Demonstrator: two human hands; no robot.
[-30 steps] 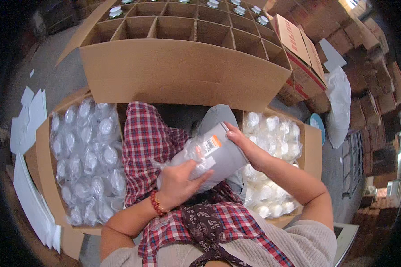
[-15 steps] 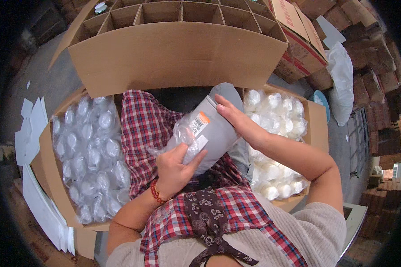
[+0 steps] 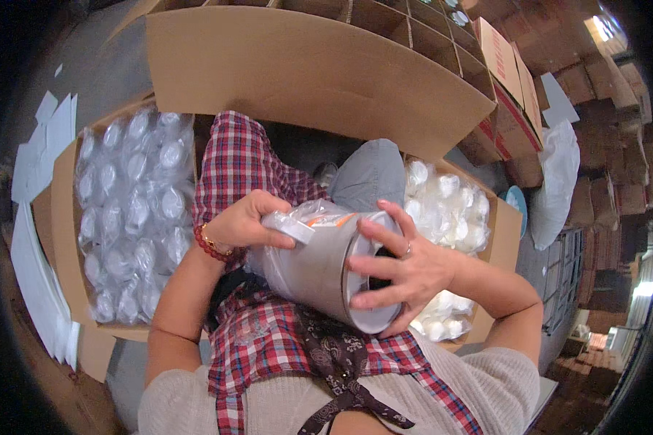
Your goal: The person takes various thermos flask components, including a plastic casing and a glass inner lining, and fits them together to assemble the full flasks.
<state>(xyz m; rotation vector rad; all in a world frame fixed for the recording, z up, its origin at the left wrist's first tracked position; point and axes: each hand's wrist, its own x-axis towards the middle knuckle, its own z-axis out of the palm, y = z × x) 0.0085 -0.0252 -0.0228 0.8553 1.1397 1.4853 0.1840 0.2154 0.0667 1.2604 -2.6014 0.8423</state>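
I hold a grey cardboard tube (image 3: 319, 268) tilted over my lap, its open white-rimmed end turned toward me. My right hand (image 3: 399, 272) is spread over that open end, fingers across the rim. My left hand (image 3: 250, 221) grips the far end, where a clear plastic bag (image 3: 308, 214) with an orange-marked piece sticks out of the tube. A red bead bracelet (image 3: 210, 243) is on my left wrist. A checked cloth covers my lap.
A carton of clear plastic-wrapped jars (image 3: 131, 210) stands at my left, a carton of white lids (image 3: 450, 210) at my right. A big divided cardboard box (image 3: 319, 65) is in front. White sheets (image 3: 29, 239) lie far left; stacked boxes (image 3: 609, 130) far right.
I have swung the tube round so its open end faces me. My right hand has shifted from the tube's side to its open end; my left hand now grips the bag end.
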